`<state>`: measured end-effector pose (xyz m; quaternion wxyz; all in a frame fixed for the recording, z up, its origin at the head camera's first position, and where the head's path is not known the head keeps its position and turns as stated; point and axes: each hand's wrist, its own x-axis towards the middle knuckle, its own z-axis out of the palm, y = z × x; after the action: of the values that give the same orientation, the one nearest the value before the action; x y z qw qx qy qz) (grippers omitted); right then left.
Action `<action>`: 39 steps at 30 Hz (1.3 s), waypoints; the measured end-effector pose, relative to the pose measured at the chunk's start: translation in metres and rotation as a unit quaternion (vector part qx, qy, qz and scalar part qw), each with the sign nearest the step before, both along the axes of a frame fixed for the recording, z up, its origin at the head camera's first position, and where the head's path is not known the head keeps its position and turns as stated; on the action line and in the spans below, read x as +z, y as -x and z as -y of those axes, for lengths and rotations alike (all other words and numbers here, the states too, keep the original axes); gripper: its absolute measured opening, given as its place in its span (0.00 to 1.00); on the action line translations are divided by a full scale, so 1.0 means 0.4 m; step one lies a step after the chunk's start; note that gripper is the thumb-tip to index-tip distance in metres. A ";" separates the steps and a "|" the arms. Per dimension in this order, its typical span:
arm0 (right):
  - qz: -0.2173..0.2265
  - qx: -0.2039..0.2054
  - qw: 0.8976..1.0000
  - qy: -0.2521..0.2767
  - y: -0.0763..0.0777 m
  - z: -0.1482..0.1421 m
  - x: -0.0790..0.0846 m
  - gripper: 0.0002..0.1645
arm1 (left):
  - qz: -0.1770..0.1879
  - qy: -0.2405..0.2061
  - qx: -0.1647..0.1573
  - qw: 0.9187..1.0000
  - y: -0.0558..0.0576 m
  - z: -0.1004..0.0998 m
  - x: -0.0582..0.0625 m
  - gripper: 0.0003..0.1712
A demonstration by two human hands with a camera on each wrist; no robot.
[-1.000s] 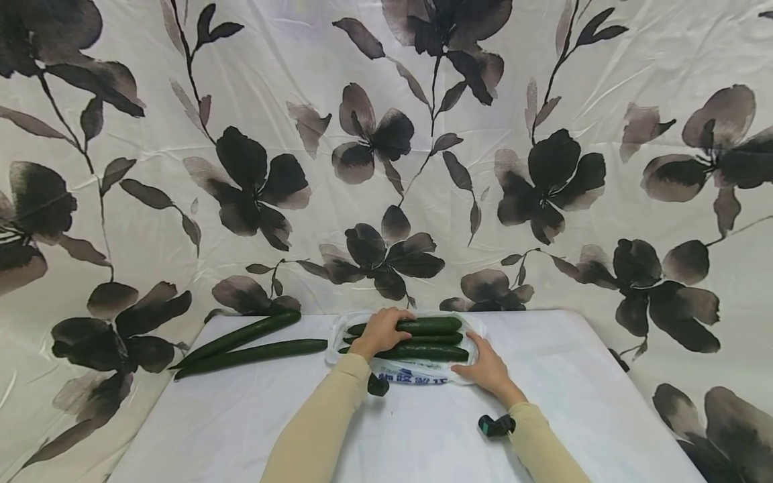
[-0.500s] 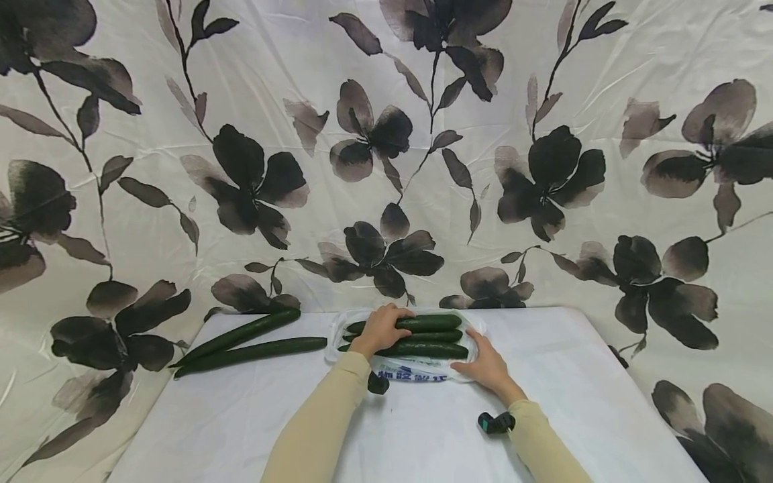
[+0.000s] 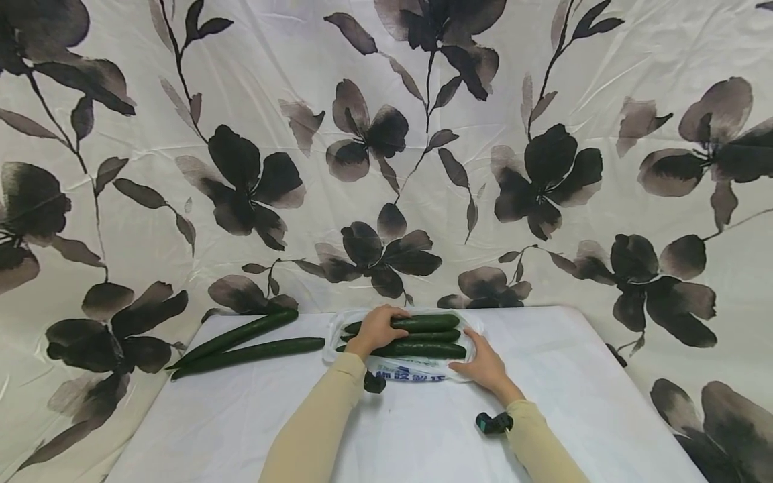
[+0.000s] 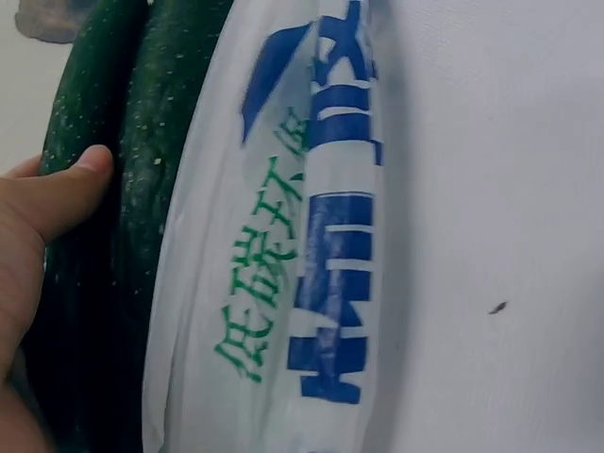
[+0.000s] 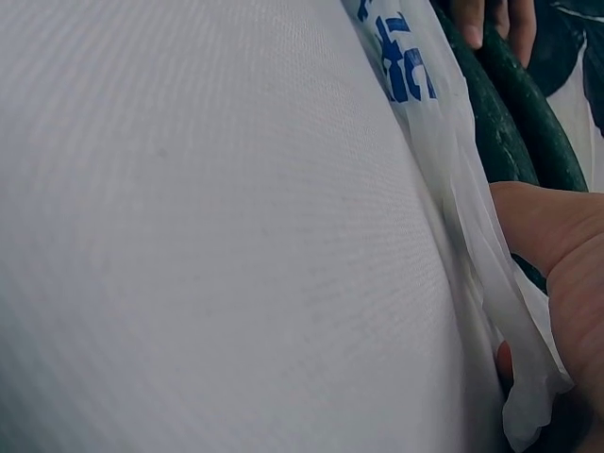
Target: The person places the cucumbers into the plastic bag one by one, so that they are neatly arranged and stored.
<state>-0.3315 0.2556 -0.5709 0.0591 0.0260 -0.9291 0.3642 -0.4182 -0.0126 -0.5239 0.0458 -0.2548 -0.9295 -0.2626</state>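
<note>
Three dark green cucumbers lie side by side on a white plastic bag [image 3: 338, 349] with blue and green print, at the back middle in the head view. My left hand [image 3: 377, 331] reaches over them from the left and grips the back cucumber [image 3: 435, 323], its thumb on the near side. In the left wrist view that thumb lies across the cucumber [image 4: 80, 123]. At the bag's right end my right hand [image 3: 486, 365] holds the bag's edge, thumb in front and fingers behind. In the right wrist view a fingertip [image 5: 505, 360] shows beneath the plastic.
Two more long cucumbers [image 3: 260, 349] lie on the white-covered table [image 3: 423, 436] to the left, meeting at their left ends. A floral cloth [image 3: 459, 201] hangs right behind the table's back edge. A dark wrist camera [image 3: 494, 422] sits on the right wrist.
</note>
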 end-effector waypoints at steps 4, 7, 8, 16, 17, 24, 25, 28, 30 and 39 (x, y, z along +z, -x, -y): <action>-0.003 0.002 1.000 -0.007 0.001 0.006 0.000 0.56 | 0.011 -0.012 -0.008 1.000 0.003 0.011 -0.002 0.22; -0.004 0.006 1.000 -0.008 0.003 0.010 0.000 0.56 | 0.024 -0.031 -0.013 0.999 0.003 0.018 0.001 0.19; -0.003 0.007 1.000 -0.007 0.003 0.011 0.001 0.56 | 0.027 -0.038 -0.013 0.999 0.003 0.021 0.002 0.18; -0.007 0.010 1.000 -0.009 0.007 0.012 0.003 0.56 | 0.019 -0.085 -0.016 0.996 -0.018 0.054 0.019 0.15; -0.007 0.011 1.000 -0.009 0.007 0.012 0.003 0.56 | 0.016 -0.089 -0.016 0.996 -0.023 0.062 0.023 0.15; -0.007 0.013 1.000 -0.013 0.007 0.008 0.006 0.56 | 0.010 -0.104 -0.007 0.994 -0.043 0.125 0.043 0.15; -0.007 0.013 1.000 -0.013 0.006 0.008 0.006 0.56 | 0.011 -0.106 -0.004 0.994 -0.045 0.135 0.046 0.15; -0.004 0.012 1.000 -0.011 0.006 0.006 0.006 0.55 | 0.014 -0.116 0.008 0.993 -0.054 0.168 0.057 0.15; -0.004 0.011 1.000 -0.012 0.006 0.005 0.005 0.55 | 0.012 -0.120 0.016 0.993 -0.061 0.193 0.064 0.15; 0.002 0.012 1.000 -0.014 0.000 0.003 0.001 0.55 | -0.003 -0.125 0.053 0.991 -0.090 0.320 0.075 0.14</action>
<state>-0.3314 0.2545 -0.5704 0.0530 0.0374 -0.9337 0.3522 -0.3824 -0.1405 -0.4938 0.0938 -0.1984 -0.9014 -0.3732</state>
